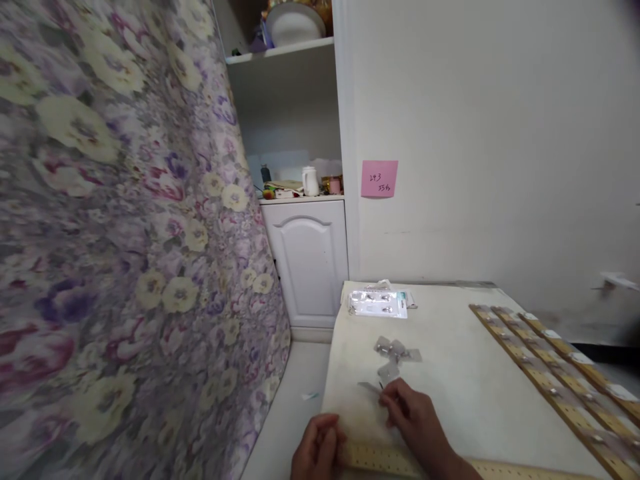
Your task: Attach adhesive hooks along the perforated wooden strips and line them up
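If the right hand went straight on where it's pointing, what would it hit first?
The way looks free over the table: the right hand, holding a thin piece, would pass left of the grey pieces; depth is unclear.

On the table (450, 347), packets (377, 304) behind scattered pieces (398, 351), strips (541, 379) to the right

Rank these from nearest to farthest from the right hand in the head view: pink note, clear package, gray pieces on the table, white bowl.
1. Gray pieces, just ahead on the table.
2. Clear package, toward the far left corner.
3. Pink note, on the wall.
4. White bowl, on the upper shelf.
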